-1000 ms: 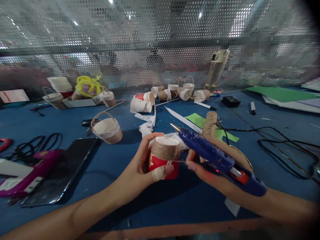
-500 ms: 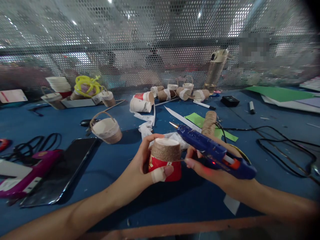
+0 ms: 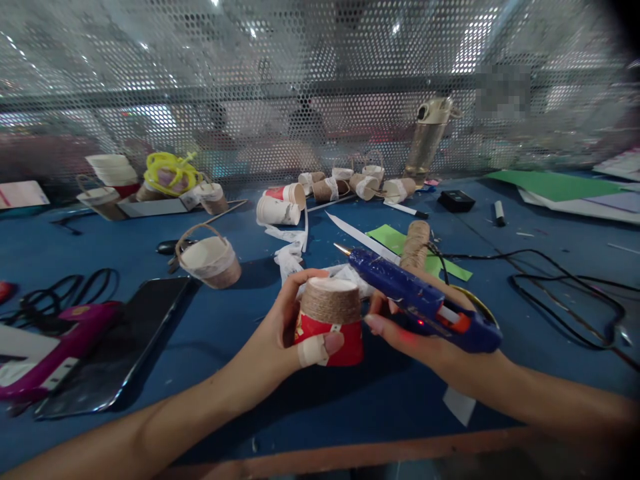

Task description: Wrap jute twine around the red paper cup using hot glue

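Note:
My left hand (image 3: 300,333), its thumb taped, is wrapped round a red paper cup (image 3: 345,347) held upside down. Brown twine (image 3: 330,303) is wound in rows round the cup's upper part, by its white base. My right hand (image 3: 400,327) has a blue hot glue gun (image 3: 410,287) lying across it, nozzle pointing up and left, a small red light lit. Thumb and fingertips of that hand pinch together close to the cup's right side, at the twine's strand. Behind the glue gun stands a spool of twine (image 3: 416,243), partly hidden.
A small twine basket (image 3: 213,260) stands left of the cup, with a phone (image 3: 120,340) and a purple glue gun (image 3: 75,347) further left. White lace (image 3: 290,257), paper cups (image 3: 280,210) and a bottle (image 3: 427,140) lie or stand behind. A black cord (image 3: 530,287) loops at right.
My right hand and the glue gun have shifted slightly left, closer to the cup. The strand between fingers and cup looks shorter. The whole view has moved a little.

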The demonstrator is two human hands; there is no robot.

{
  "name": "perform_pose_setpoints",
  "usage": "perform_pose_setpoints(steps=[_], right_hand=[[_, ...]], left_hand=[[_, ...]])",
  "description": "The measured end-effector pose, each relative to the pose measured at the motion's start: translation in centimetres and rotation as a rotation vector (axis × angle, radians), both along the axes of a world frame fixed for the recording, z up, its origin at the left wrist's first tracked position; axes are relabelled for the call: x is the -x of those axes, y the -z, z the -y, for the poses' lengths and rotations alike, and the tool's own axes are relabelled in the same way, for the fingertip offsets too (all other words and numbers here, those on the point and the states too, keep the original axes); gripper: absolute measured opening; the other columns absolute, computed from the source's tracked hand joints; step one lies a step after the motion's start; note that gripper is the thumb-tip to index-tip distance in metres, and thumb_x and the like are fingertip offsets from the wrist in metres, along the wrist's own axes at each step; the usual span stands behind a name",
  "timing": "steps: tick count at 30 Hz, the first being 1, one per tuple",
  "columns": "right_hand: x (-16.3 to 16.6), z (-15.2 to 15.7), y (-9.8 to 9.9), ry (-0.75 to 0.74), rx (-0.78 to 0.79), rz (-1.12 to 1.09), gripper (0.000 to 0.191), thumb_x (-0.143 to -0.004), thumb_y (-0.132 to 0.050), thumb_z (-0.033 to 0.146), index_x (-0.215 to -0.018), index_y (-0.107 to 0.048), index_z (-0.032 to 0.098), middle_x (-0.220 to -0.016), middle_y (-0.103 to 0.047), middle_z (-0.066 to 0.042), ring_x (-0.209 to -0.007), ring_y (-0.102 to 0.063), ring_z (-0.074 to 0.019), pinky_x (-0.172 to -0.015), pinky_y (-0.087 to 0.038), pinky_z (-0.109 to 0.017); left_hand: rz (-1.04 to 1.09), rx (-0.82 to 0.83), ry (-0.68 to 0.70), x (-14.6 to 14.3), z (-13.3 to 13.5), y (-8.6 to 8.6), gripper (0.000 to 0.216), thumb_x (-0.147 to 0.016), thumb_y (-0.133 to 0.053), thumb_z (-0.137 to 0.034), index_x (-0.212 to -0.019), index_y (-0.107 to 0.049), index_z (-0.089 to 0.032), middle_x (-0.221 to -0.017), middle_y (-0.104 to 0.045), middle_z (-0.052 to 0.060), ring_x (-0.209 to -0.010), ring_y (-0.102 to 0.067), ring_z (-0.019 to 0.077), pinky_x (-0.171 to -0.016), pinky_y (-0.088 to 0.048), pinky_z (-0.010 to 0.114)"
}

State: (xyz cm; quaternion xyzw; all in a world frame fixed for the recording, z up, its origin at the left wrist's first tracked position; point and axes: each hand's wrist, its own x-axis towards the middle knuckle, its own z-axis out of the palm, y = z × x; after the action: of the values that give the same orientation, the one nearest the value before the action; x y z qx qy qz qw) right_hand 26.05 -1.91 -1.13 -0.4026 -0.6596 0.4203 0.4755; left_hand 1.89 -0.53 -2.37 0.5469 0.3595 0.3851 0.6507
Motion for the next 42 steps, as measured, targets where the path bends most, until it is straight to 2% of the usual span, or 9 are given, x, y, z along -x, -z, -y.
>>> perform_pose_setpoints(steps=[5,20,27,31,34,37,39,42], right_hand=[[0.0,0.1,-0.1,0.009,-0.024,-0.016,0.018,-0.09,-0.082,0.018,-0.087,-0.067,0.029,-0.077,-0.069,0.008,-0.067,-0.069,-0.0101,-0.062,-0.062,-0.02],[0.3,0.0,-0.1,0.014,0.009,-0.04,0.02,-0.087,-0.082,0.017,-0.086,-0.065,0.028,-0.078,-0.07,0.008,-0.067,-0.068,-0.0087,-0.063,-0.062,-0.018],[0.1,0.3,-0.1,0.005,0.026,-0.041,0.022,-0.086,-0.083,0.014,-0.087,-0.066,0.028,-0.08,-0.072,0.006,-0.072,-0.072,-0.0124,-0.065,-0.066,-0.022],[0.4,0.4,0.5,0.1,0.054,-0.085,0.023,-0.081,-0.089,0.02,-0.086,-0.067,0.027,-0.08,-0.074,0.005,-0.073,-0.074,-0.0147,-0.066,-0.067,-0.026],[0.4,0.3,0.9,0.132,0.074,-0.102,0.027,-0.077,-0.093,0.025,-0.086,-0.068,0.027,-0.082,-0.075,0.004,-0.074,-0.075,-0.0158,-0.07,-0.068,-0.028],[0.3,0.2,0.9,0.162,0.092,-0.11,0.029,-0.074,-0.095,0.021,-0.085,-0.069,0.028,-0.082,-0.075,0.005,-0.074,-0.075,-0.0159,-0.072,-0.068,-0.03],[0.4,0.2,0.8,0.149,0.082,-0.119,0.026,-0.078,-0.092,0.019,-0.086,-0.07,0.029,-0.082,-0.075,0.006,-0.074,-0.074,-0.015,-0.073,-0.068,-0.029],[0.3,0.1,0.4,0.049,0.053,-0.096,0.015,-0.089,-0.085,0.023,-0.089,-0.071,0.029,-0.083,-0.074,0.006,-0.075,-0.073,-0.0122,-0.071,-0.066,-0.023]], left_hand=[[0.023,-0.002,0.007,0.0,0.1,0.0,0.061,-0.085,-0.088,-0.033,-0.136,-0.054,-0.035,-0.132,-0.073,0.005,-0.117,-0.074,0.0303,-0.095,-0.061,0.038],[0.07,-0.015,0.04,0.4,0.0,0.6,0.061,-0.087,-0.087,-0.03,-0.138,-0.055,-0.039,-0.139,-0.07,0.003,-0.123,-0.071,0.0272,-0.102,-0.058,0.035],[0.08,0.011,0.102,0.5,0.1,0.4,0.062,-0.09,-0.085,-0.035,-0.143,-0.054,-0.041,-0.146,-0.067,0.003,-0.129,-0.067,0.0297,-0.105,-0.056,0.037],[0.062,0.025,0.165,0.3,0.1,0.0,0.069,-0.091,-0.084,-0.035,-0.149,-0.048,-0.042,-0.151,-0.063,0.003,-0.137,-0.062,0.0294,-0.11,-0.052,0.037],[0.037,0.04,0.162,0.1,0.1,-0.3,0.073,-0.09,-0.086,-0.033,-0.15,-0.046,-0.041,-0.151,-0.062,0.003,-0.137,-0.061,0.0277,-0.11,-0.051,0.036],[0.032,0.071,0.139,0.1,0.1,-0.3,0.07,-0.09,-0.086,-0.033,-0.147,-0.047,-0.041,-0.147,-0.065,0.002,-0.134,-0.063,0.0268,-0.107,-0.054,0.035],[0.033,0.068,0.122,0.1,0.0,-0.3,0.068,-0.089,-0.087,-0.033,-0.145,-0.05,-0.041,-0.144,-0.066,0.0,-0.132,-0.064,0.0252,-0.105,-0.054,0.033],[0.057,0.062,0.109,0.2,-0.2,-0.1,0.067,-0.087,-0.089,-0.032,-0.143,-0.053,-0.041,-0.14,-0.068,-0.001,-0.127,-0.067,0.0238,-0.104,-0.055,0.032]])
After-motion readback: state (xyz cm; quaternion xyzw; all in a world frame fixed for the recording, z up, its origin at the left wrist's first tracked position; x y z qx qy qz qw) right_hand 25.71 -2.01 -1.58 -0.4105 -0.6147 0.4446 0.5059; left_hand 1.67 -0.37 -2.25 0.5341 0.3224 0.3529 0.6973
